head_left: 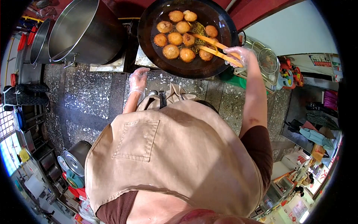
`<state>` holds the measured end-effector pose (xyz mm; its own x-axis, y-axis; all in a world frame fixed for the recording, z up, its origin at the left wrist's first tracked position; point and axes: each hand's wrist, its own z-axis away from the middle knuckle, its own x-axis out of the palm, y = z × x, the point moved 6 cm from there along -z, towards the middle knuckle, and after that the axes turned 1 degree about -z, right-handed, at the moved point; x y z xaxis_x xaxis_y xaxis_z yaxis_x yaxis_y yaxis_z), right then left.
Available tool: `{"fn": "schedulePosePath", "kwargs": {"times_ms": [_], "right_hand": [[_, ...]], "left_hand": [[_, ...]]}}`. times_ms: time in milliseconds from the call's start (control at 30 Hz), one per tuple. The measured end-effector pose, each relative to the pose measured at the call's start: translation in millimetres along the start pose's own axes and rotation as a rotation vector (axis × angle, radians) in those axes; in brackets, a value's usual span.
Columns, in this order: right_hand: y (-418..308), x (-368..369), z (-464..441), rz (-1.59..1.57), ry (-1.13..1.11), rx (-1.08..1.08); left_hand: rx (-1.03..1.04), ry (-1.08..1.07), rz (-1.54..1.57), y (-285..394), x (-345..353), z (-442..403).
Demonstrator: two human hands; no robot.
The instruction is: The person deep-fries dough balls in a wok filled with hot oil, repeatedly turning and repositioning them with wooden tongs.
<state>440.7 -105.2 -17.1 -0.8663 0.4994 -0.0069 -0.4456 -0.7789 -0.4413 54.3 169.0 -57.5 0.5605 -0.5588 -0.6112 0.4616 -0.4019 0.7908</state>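
My right hand [238,56], in a clear plastic glove, is closed around long wooden tongs [220,54] at the right rim of a large dark wok [149,48]. The tongs reach over the oil, their tips among several golden-brown fried balls [175,38]. A round perforated metal tool [198,31] lies in the oil among the balls, partly hidden by them and the tongs. Below the wok's left side is my left hand [138,79], also gloved, with its fingers together. Whether it holds anything is not visible.
A tall metal pot [89,33] stands left of the wok, with another pot [40,41] beyond it. Wire strainers [266,61] rest to the wok's right, near a green container [233,77]. A lidded pot [76,158] stands at the lower left.
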Motion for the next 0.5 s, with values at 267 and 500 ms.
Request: {"fn": "schedulePosePath", "kwargs": {"times_ms": [267, 500], "right_hand": [[5.4, -0.7, 32.6, -0.089, 0.14, -0.085], [21.9, -22.2, 47.0, -0.182, 0.214, -0.224]], "left_hand": [[-0.04, -0.046, 0.041, 1.9, 3.4, 1.7], [-0.06, -0.06, 0.076, -4.3, 9.6, 3.9]]}}
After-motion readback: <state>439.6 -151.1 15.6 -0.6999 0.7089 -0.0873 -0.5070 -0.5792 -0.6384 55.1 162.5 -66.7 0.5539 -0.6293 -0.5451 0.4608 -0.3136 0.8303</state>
